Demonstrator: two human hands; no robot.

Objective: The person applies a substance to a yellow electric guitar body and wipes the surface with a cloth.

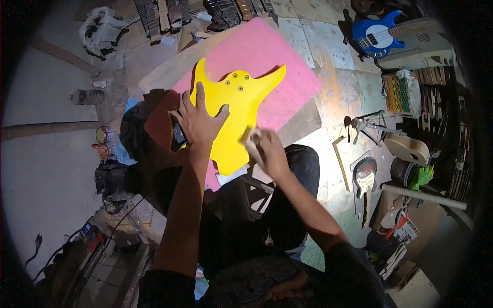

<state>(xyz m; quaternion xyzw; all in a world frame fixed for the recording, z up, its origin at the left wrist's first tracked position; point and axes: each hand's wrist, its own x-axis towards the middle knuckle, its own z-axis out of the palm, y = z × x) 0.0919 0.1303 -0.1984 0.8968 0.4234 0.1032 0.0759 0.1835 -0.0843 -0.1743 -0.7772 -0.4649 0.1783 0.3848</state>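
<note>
A yellow electric guitar body [233, 110] with two long horns lies on a pink sheet [287, 72], its several ringed screw holes near the far edge. My left hand [197, 123] rests flat on its left side, fingers spread and thumb out. At the body's right edge, my right hand [269, 151] is closed around a small pale block with a brownish face, seemingly a sanding block [247, 137]. The block touches or nearly touches that edge; my fingers hide part of it. Beside my left hand lies a reddish-brown sheet [158, 127].
A blue bass guitar [377, 36] is at the far right. Nearer stand a dark guitar [365, 177], a tripod [367, 126] and an unpainted guitar body [408, 149]. Tins [104, 135] and black bags [114, 179] line the left. Guitar necks [163, 15] lie at the back.
</note>
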